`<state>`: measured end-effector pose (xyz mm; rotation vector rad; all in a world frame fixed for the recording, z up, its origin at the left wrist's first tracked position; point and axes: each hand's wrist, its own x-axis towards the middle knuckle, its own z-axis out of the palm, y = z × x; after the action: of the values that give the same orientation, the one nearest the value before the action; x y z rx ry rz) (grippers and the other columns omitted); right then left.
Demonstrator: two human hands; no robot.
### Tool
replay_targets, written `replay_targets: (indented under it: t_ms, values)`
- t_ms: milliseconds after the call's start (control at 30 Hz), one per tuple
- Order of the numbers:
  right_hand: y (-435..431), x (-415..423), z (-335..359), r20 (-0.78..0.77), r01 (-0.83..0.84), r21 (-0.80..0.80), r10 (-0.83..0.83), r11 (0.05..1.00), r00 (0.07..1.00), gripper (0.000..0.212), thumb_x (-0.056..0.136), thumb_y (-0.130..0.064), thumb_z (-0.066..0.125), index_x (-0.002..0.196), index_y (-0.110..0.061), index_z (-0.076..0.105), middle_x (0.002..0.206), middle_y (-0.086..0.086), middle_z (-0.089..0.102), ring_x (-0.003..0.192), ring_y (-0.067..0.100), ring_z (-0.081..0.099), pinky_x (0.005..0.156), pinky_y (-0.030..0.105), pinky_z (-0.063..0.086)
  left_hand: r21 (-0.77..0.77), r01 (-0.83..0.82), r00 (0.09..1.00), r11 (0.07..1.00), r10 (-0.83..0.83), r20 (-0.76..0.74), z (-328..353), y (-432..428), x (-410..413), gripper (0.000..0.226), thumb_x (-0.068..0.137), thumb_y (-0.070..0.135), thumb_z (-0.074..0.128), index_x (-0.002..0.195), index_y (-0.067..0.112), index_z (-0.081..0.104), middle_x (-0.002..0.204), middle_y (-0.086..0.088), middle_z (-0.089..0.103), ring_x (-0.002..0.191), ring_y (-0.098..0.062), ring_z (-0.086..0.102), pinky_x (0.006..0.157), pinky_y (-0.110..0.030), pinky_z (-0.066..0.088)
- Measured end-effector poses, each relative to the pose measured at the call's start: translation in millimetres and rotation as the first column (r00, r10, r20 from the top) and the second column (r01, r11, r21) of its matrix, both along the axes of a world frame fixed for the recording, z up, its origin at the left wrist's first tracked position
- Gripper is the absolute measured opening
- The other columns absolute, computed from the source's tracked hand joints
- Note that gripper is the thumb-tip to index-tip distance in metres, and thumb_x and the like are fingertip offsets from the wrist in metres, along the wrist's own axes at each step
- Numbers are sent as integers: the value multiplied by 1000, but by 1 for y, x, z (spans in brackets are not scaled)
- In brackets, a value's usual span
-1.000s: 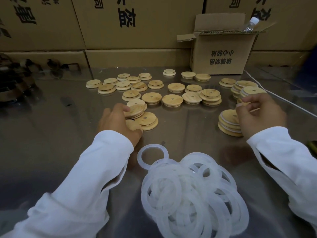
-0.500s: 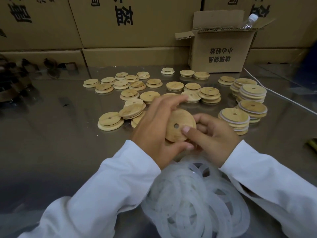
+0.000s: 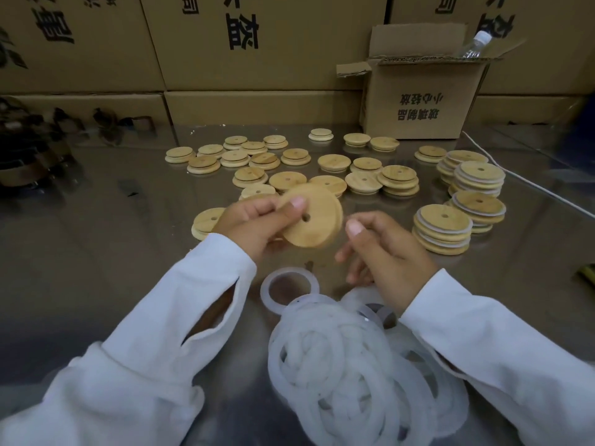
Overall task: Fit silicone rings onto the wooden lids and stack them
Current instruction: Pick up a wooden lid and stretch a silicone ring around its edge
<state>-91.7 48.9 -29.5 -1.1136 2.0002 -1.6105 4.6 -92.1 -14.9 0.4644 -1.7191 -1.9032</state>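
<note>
The left hand (image 3: 254, 228) grips a wooden lid (image 3: 317, 222) tilted on edge, its thumb pressed flat on the lid's face just beside the small centre hole and its fingers curled behind the disc. The right hand (image 3: 384, 252) hangs just beside the lid without touching it, thumb raised and fingers loosely curled downward, with nothing seen between them. The two hands are close but apart. Both wrists come out of white sleeves (image 3: 502, 336).

Directly under the left hand's lid a single ring (image 3: 289, 289) lies flat, translucent white and thin. Below the right hand, toward the body, a heap of silicone rings (image 3: 344, 378) lies tangled, soft and milky.

Right of the right hand stand the finished stacks (image 3: 442, 228), round lids with pale ring edges showing between the layers. Beyond both hands the loose lids (image 3: 288, 180) are scattered singly and in small piles, pale grained wood, each a stepped disc with a hole.

All of it rests on a table (image 3: 96, 259) of dull reflective metal. Beyond the right hand a small carton (image 3: 425, 101) stands open with a clear bottle (image 3: 476, 43) poking out, and a white cord (image 3: 531, 185) runs past the stacks. Large cartons (image 3: 257, 69) with black print wall off the far side
</note>
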Motion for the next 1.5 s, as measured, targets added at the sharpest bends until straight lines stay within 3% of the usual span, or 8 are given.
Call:
replay_targets:
  t_ms: [100,200,467,867,1067,1200,1367,1500]
  values:
    - [-2,-1,-4,-290,46,252,30,967,957,18,94,-32,40,88,-26,56,83,-5,60,76,14,56,69,28,43,166,-167,980,972,182,-81,5,-6,0,14,70,24,67,58,19,73,67,3,72,63,-10,68,51,-22,53]
    - [-9,7,-5,-441,72,411,129,909,888,24,89,-39,48,71,-29,58,80,-11,51,80,15,52,73,30,43,127,-276,957,953,285,-57,3,-6,-2,23,78,22,67,56,21,71,66,4,71,64,-11,69,51,-20,51]
    - [-27,15,-2,-345,57,471,125,880,930,24,74,-39,71,57,-28,58,58,-15,49,62,4,52,59,21,43,27,-238,970,971,239,-54,0,-2,-5,14,81,21,64,68,17,65,66,0,66,62,-10,64,51,-18,50]
    - [-26,18,-6,-272,-61,388,177,920,946,18,78,-19,68,68,-30,58,67,-14,57,61,1,50,58,9,38,30,-252,964,967,253,-75,-4,-4,-7,16,82,18,63,66,16,65,71,-5,65,66,-15,64,52,-20,51]
    - [-28,20,-6,-283,-98,422,234,901,930,21,85,-14,59,101,-26,65,67,-15,51,66,5,48,74,22,46,17,-248,966,969,249,-74,-6,-4,-7,19,79,20,65,60,20,67,67,-2,66,65,-15,65,56,-26,55]
    - [-27,21,-5,-313,-104,418,250,903,916,20,85,-13,57,94,-27,68,70,-14,48,67,4,47,76,23,45,10,-264,962,964,264,-68,-7,-4,-8,16,81,20,64,65,18,65,68,-3,65,69,-19,62,63,-29,54]
    - [-26,24,-4,-344,-120,402,271,908,899,16,85,-16,59,81,-31,65,88,-13,45,90,11,49,84,27,43,14,-252,965,968,252,-75,-7,-4,-7,16,81,19,64,64,18,65,64,0,66,67,-16,64,60,-26,55]
    - [-25,24,-2,-347,-145,381,286,913,893,22,83,-9,58,76,-30,61,84,-11,53,83,10,52,80,26,45,15,-255,963,967,255,-83,-7,-5,-7,15,81,19,64,67,16,64,65,0,66,65,-15,64,56,-24,55]
